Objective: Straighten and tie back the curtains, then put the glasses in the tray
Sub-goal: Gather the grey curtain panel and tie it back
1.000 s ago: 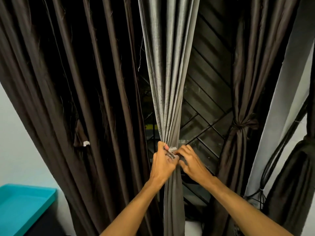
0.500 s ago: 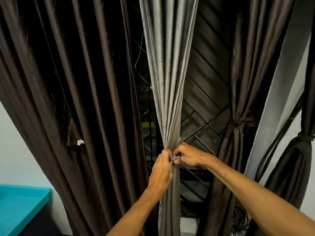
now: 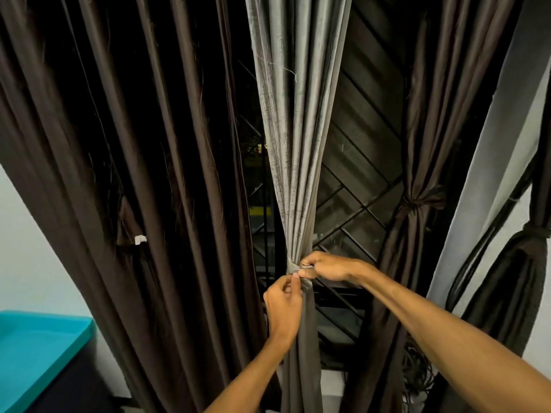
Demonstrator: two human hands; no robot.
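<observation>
Both my hands are pinched shut on the tie band [image 3: 293,267] around the grey curtain [image 3: 298,144], dead centre: left hand [image 3: 283,305] just below, right hand [image 3: 325,266] beside it. I'd keep the gather tight and pull the ends evenly. Teal tray [image 3: 38,350] sits near left.

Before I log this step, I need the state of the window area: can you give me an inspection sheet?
Surface: teal tray at lower left, nothing seen in the part that shows.
Job's things: grey curtain gathered at a tie; two brown curtains at right already knotted; left brown curtain hangs loose; no glasses seen.
Clutter: nothing seen.
Grippers: left hand and right hand both pinch the tie.
Cables: dark cords bunched at lower right.
Surroundings: window grille, dark outside; pale wall.
</observation>
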